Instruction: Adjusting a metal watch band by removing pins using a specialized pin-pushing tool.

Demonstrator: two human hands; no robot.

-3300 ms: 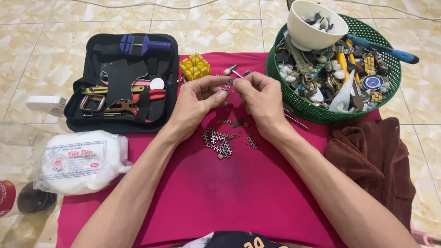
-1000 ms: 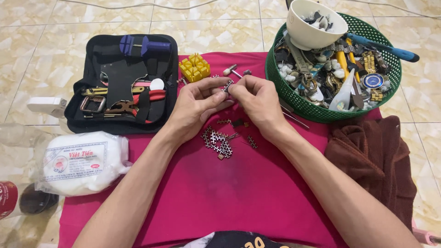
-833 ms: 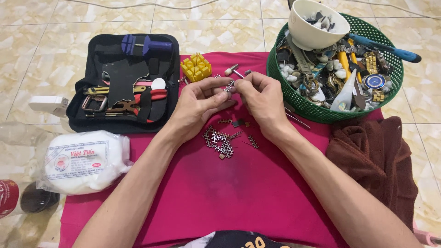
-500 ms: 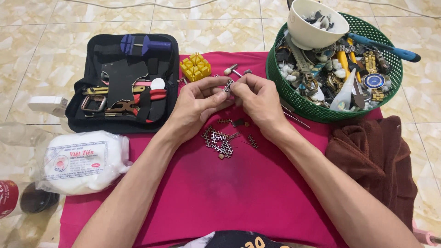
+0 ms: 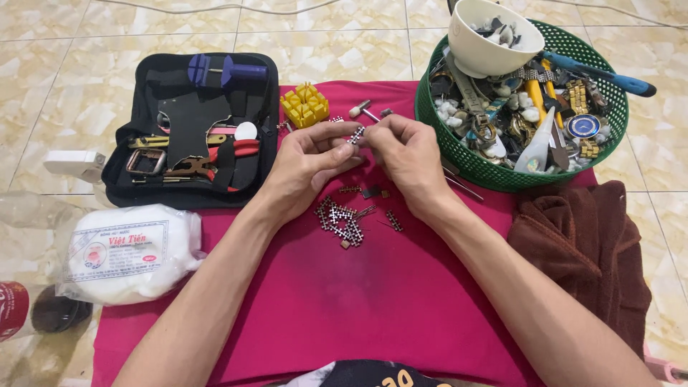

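My left hand and my right hand meet above a magenta cloth, fingertips together. Between them they pinch a small metal watch-band link. Below the hands, a heap of loose watch-band links lies on the cloth, with a few stray pieces beside it. A yellow plastic band holder block sits just beyond my left hand, and a small mallet lies beyond my right.
An open black tool case with pliers and a blue tool lies at the left. A green basket at the right holds watch parts and a white bowl. A brown towel, a cotton-wool bag, tile floor around.
The hands have stayed nearly in place, with only small fingertip shifts on the link. The pile of links has not moved.
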